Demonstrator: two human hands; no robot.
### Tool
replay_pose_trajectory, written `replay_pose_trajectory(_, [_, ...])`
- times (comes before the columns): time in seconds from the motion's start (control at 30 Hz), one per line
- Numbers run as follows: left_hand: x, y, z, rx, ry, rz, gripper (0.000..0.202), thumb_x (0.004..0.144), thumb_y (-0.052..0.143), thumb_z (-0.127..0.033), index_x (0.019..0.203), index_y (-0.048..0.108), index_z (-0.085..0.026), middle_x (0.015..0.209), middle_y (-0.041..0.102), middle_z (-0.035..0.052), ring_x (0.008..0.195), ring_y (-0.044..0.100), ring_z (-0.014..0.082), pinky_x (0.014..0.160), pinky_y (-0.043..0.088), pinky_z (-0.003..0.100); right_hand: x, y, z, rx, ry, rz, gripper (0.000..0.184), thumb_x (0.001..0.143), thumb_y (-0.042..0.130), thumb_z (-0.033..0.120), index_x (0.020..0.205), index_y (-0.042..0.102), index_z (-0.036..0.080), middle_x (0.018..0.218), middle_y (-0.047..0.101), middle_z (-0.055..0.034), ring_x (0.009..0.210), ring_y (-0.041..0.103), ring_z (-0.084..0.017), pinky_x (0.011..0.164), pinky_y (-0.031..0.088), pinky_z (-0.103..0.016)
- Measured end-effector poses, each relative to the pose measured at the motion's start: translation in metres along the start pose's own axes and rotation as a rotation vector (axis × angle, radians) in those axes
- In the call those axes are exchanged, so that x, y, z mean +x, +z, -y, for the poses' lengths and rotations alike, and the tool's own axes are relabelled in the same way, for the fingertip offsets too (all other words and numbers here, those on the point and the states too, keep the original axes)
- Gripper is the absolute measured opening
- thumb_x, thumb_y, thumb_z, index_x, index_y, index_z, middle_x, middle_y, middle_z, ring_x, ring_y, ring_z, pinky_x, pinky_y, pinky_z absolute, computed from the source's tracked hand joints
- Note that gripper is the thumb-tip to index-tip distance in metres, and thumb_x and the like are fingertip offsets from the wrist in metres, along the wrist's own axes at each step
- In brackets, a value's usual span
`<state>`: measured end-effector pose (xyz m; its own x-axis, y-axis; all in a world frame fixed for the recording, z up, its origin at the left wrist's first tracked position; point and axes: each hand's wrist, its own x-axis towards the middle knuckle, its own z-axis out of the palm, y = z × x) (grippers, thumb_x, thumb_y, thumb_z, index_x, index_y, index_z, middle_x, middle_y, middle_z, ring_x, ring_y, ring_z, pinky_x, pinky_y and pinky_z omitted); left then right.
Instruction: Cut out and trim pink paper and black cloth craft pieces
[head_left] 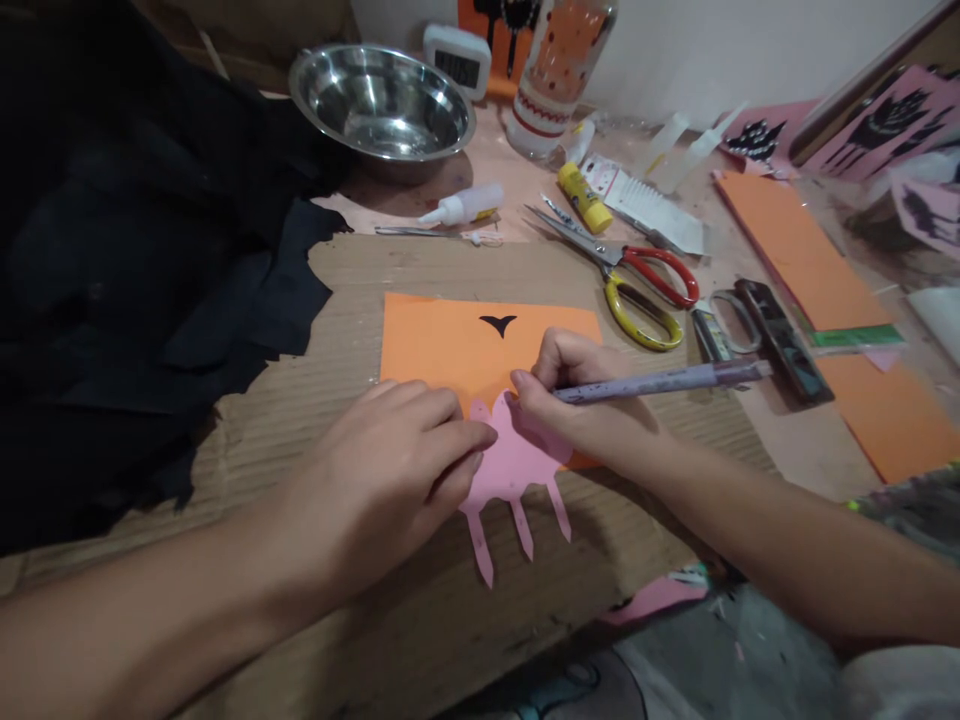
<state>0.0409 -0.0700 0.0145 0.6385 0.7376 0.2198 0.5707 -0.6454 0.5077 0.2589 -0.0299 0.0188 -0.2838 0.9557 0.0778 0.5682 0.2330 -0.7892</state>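
Observation:
My right hand (574,385) is closed round a purple pen (660,380), its tip hidden by the fingers. That hand rests over a pink paper cutout (514,455) with a scalloped edge and three pointed strips hanging down. My left hand (409,450), fingers bent together, presses the cutout's left side down. The cutout overlaps the lower part of an orange card (442,345), its strips reaching past the card onto brown cardboard (315,340). A small black pointed paper shape (498,325) lies near the card's top edge.
Scissors (622,270), a glue stick (585,198) and a small squeeze bottle (469,203) lie beyond the card. Behind stand a metal bowl (382,100), a timer (457,62) and a glass bottle (559,80). Black sheets (150,250) are heaped left; orange cards (802,250) lie right.

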Motion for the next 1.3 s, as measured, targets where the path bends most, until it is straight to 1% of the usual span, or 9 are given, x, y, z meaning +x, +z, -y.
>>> replay_pose_trajectory(0.27, [-0.001,-0.001,0.0,0.004,0.003,0.006,0.025,0.101,0.05,-0.023,0.109,0.073,-0.021,0.087,0.069,0.0041,0.079,0.06,0.0229,0.07,0.042,0.037,0.001,0.0,0.0,0.002,-0.015,0.004,0.033,0.085,0.062,0.02,0.064,0.038,0.023,0.056,0.042,0.0079,0.05,0.039,-0.009,0.048,0.03,-0.026])
replay_pose_trajectory(0.5, [0.001,0.0,0.0,0.019,0.001,0.014,0.024,0.101,0.05,-0.023,0.108,0.073,-0.021,0.085,0.068,0.004,0.078,0.06,0.0228,0.069,0.042,0.036,0.003,-0.002,0.002,-0.049,-0.012,0.067,0.034,0.085,0.061,0.017,0.063,0.035,0.024,0.056,0.041,0.0072,0.049,0.038,-0.01,0.047,0.031,-0.026])
replay_pose_trajectory(0.6, [-0.002,-0.004,-0.001,0.083,0.022,0.024,0.023,0.101,0.05,-0.024,0.106,0.073,-0.021,0.085,0.068,0.0036,0.075,0.059,0.0225,0.069,0.041,0.037,0.003,-0.002,0.0,0.014,-0.011,0.043,0.033,0.085,0.061,0.018,0.064,0.036,0.024,0.057,0.041,0.0069,0.05,0.039,-0.01,0.048,0.031,-0.026])
replay_pose_trajectory(0.7, [-0.004,-0.009,-0.004,0.191,0.05,0.047,0.024,0.101,0.05,-0.025,0.097,0.073,-0.021,0.077,0.066,0.0021,0.066,0.056,0.0227,0.064,0.038,0.038,0.003,-0.001,0.001,0.134,0.011,-0.01,0.031,0.084,0.062,0.022,0.065,0.038,0.024,0.057,0.04,0.0074,0.051,0.037,-0.01,0.048,0.031,-0.026])
replay_pose_trajectory(0.83, [-0.003,-0.013,-0.008,0.292,0.07,0.061,0.026,0.099,0.049,-0.021,0.091,0.074,-0.02,0.07,0.063,0.002,0.059,0.053,0.0236,0.058,0.034,0.038,0.004,-0.002,0.004,0.3,0.062,0.028,0.029,0.086,0.064,0.033,0.068,0.043,0.025,0.056,0.044,0.0075,0.05,0.045,-0.011,0.047,0.038,-0.026])
replay_pose_trajectory(0.9, [-0.003,-0.012,-0.009,0.3,0.08,0.055,0.025,0.099,0.05,-0.019,0.094,0.075,-0.02,0.072,0.064,0.0027,0.06,0.055,0.0242,0.058,0.034,0.039,0.004,-0.002,0.004,0.252,0.05,0.016,0.03,0.085,0.065,0.033,0.067,0.043,0.025,0.055,0.045,0.0073,0.049,0.045,-0.011,0.046,0.036,-0.026])
replay_pose_trajectory(1.03, [-0.004,-0.01,-0.007,0.295,0.088,0.053,0.023,0.099,0.052,-0.02,0.099,0.075,-0.019,0.077,0.067,0.0034,0.065,0.058,0.0249,0.061,0.037,0.04,0.002,0.0,0.0,0.109,-0.021,-0.019,0.033,0.084,0.066,0.027,0.062,0.041,0.024,0.055,0.044,0.0074,0.05,0.04,-0.01,0.047,0.032,-0.026])
replay_pose_trajectory(1.2, [-0.007,-0.008,-0.005,0.29,0.083,0.055,0.026,0.101,0.049,-0.022,0.099,0.075,-0.02,0.079,0.069,0.0038,0.067,0.059,0.0244,0.062,0.037,0.04,0.003,0.001,-0.003,0.093,-0.044,-0.012,0.033,0.086,0.066,0.028,0.065,0.041,0.024,0.056,0.045,0.0079,0.05,0.042,-0.01,0.047,0.032,-0.026])
replay_pose_trajectory(1.3, [-0.006,-0.009,-0.006,0.286,0.076,0.07,0.027,0.101,0.047,-0.021,0.1,0.075,-0.019,0.079,0.07,0.004,0.068,0.06,0.0248,0.063,0.037,0.04,0.003,0.0,-0.002,0.069,-0.027,0.009,0.032,0.085,0.066,0.029,0.065,0.041,0.024,0.055,0.045,0.0078,0.05,0.043,-0.01,0.047,0.032,-0.026])
